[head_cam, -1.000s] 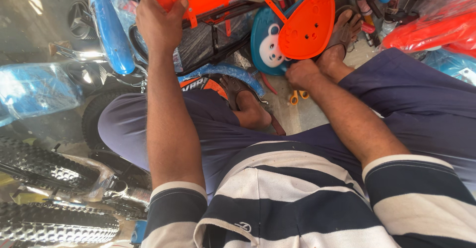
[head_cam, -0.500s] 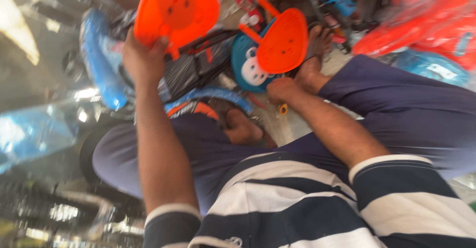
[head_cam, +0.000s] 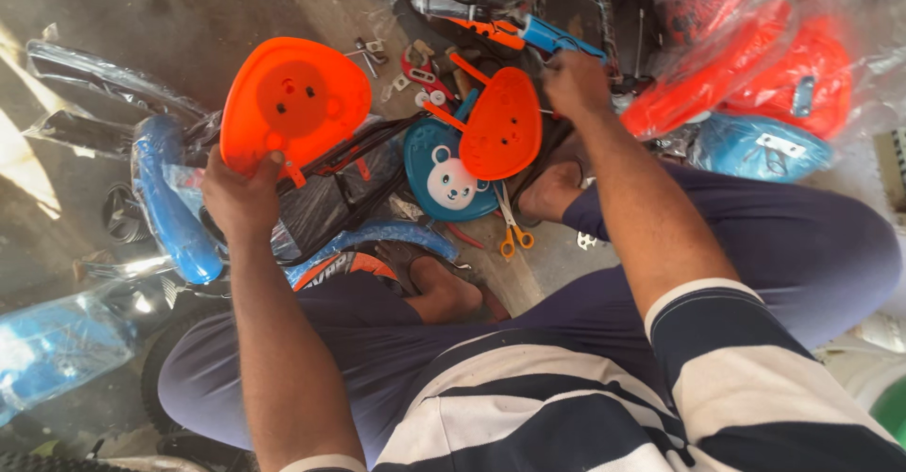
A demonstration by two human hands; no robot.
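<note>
Basically: your left hand (head_cam: 241, 198) pinches the orange plastic seat plate (head_cam: 294, 104) at its lower rim, raised over the bagged blue frame (head_cam: 170, 198).
Looks light, stiff, slick; grip the rim. Right hand (head_cam: 576, 83) is clenched on a blue-handled tool (head_cam: 557, 38) beside the second orange plate (head_cam: 500, 125).

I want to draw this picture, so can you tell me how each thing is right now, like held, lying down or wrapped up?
left hand: gripping the orange seat plate
orange seat plate: held up, underside showing
right hand: reaching among the parts, closed
second orange seat plate: propped tilted over the blue one
blue bear seat plate: lying face up
scissors: on the floor, shut
blue frame tube: wrapped in plastic
</note>
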